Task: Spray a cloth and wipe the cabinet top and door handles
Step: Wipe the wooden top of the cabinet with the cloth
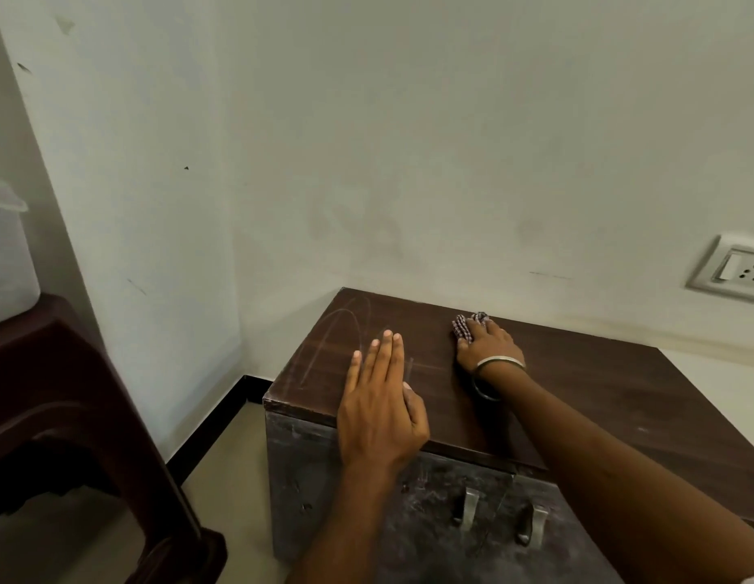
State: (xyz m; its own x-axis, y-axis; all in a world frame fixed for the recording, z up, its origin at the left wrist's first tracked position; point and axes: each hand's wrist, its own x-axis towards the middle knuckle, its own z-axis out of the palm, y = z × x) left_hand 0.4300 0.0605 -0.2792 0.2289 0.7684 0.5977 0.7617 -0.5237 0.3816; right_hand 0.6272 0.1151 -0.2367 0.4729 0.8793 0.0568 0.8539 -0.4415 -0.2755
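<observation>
At frame centre, the right hand (487,345) pressed a crumpled checked cloth (466,324) onto the streaked dark wood-grain cabinet top (598,398); the left hand (379,402) lay flat, fingers straight, holding nothing, above two metal door handles (470,510).

Pale, scuffed walls (409,141) meet at a corner, a white switch socket (735,269) far right of it, black skirting (215,415) and beige floor (223,478) below.

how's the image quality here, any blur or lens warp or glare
Head view: soft, even indoor light with no harsh glare, only a dull sheen on the cabinet top; wide-angle warp bends the wall corner and tilts the wall socket; the left hand and right hand on the cloth look fairly sharp, while the white container at the left edge is blurred.
</observation>
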